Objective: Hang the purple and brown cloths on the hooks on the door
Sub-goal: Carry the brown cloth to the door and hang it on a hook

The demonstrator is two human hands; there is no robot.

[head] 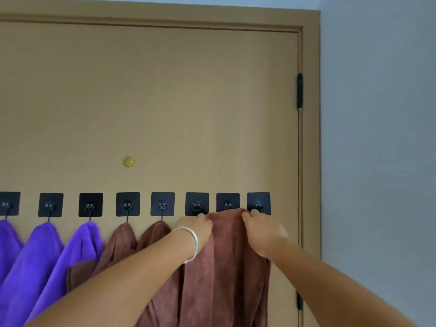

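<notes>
I am seeing my left hand (197, 226) and right hand (262, 226) both pinching the soft brown cloth (226, 256) under the square black adhesive hooks (228, 203) on the tan door (165, 102); no writing is showing.

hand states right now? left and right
Left hand: closed, gripping the top edge of the brown cloth.
Right hand: closed, gripping the same cloth's top edge near the last hook.
</notes>
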